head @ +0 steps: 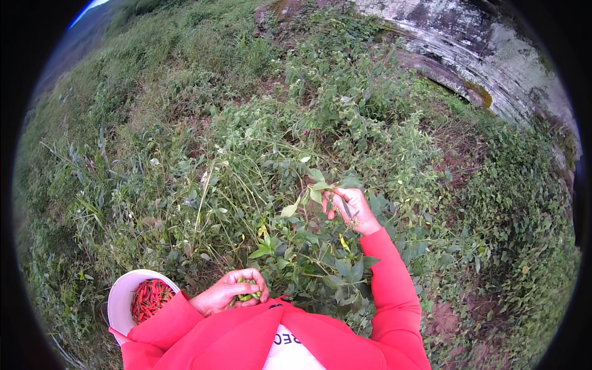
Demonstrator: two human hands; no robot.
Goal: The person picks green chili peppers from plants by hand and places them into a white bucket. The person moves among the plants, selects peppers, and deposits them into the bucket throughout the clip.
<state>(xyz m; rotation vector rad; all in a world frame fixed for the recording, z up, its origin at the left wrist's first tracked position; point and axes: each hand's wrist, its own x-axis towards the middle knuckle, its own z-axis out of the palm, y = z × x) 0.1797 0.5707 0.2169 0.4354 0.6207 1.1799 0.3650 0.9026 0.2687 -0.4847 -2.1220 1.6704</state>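
Note:
My left hand (pixel 226 293) is close to my body, its fingers curled around several small green chili peppers (pixel 249 290). A white bucket (pixel 121 296) stands beside my left forearm, with many red chili peppers (pixel 150 298) inside. The red sleeve covers part of its rim. My right hand (pixel 355 209) reaches forward, fingers closed on a leafy stem (pixel 319 187) whose pale green leaves stick out to the left. Whether a pepper is also in those fingers cannot be made out. A yellow-green pepper (pixel 343 242) shows among the leaves below my right wrist.
Dense weeds and green plants (pixel 249 157) cover the slope all around. A large grey rock face (pixel 485 55) rises at the upper right. Bare reddish soil (pixel 444 319) shows at the lower right, and dry stalks (pixel 203 194) lean at centre left.

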